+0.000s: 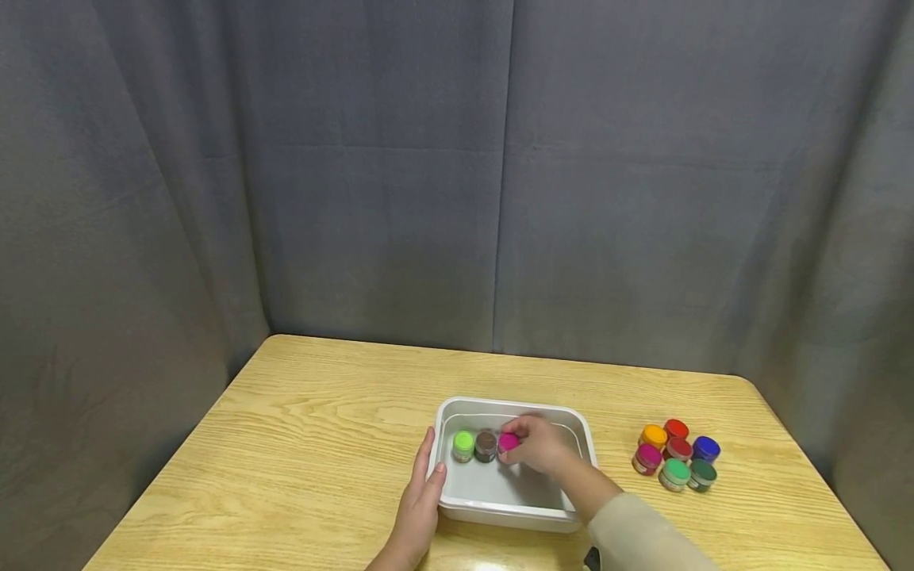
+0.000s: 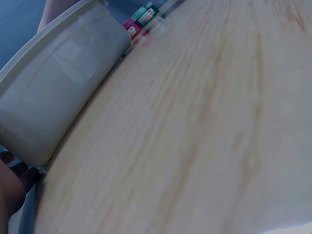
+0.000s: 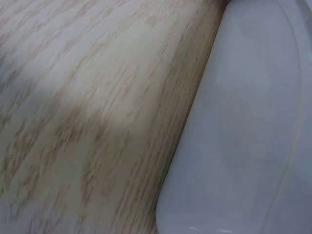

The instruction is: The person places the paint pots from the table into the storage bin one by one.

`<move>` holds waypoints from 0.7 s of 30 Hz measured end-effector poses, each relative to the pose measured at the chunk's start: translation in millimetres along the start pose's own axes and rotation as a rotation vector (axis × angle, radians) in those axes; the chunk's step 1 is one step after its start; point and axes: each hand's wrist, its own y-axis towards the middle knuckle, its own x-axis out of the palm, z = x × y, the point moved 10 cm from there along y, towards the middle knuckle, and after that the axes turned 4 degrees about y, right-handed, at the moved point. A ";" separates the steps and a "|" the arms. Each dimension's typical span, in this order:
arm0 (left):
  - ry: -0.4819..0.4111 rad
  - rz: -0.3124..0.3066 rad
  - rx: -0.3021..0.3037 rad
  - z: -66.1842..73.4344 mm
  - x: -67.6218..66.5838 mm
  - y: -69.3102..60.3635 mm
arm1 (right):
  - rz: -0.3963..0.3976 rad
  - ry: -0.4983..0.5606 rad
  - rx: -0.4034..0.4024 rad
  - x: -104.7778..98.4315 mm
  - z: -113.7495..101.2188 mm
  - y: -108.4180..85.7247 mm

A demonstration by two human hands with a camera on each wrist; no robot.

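A white tray point(image 1: 500, 484) stands near the table's front, holding a light green jar point(image 1: 463, 446), a dark brown jar point(image 1: 485, 446) and a magenta-lidded jar point(image 1: 508, 443) in a row. My right hand point(image 1: 540, 446) reaches over the right side and pinches the magenta-lidded jar beside the brown one. Along the tray's left wall lies my left hand point(image 1: 421, 500), its fingers extended against the outside. In the left wrist view, dark fingertips point(image 2: 30, 178) touch the tray's point(image 2: 63, 83) lower corner. The right wrist view shows only the tray's wall point(image 3: 239, 117) and the table.
Right of the tray, several jars stand grouped on the wooden table point(image 1: 307, 444): orange point(image 1: 653, 435), red point(image 1: 676, 429), dark red point(image 1: 678, 450), blue point(image 1: 706, 449), magenta point(image 1: 647, 458), light green-blue point(image 1: 674, 473) and dark green point(image 1: 703, 474). Grey curtains point(image 1: 371, 198) hang behind.
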 end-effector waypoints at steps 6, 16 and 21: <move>0.009 0.001 0.007 2.4 -1.1 -1.4 | -0.006 -0.006 0.015 1.7 -1.3 -0.2; 0.011 0.001 0.018 5.8 -0.9 -2.7 | 0.021 0.008 0.035 -6.3 -2.0 -4.1; 0.010 -0.001 0.012 4.8 -1.2 -2.1 | 0.033 0.036 -0.008 -14.8 -7.8 -8.6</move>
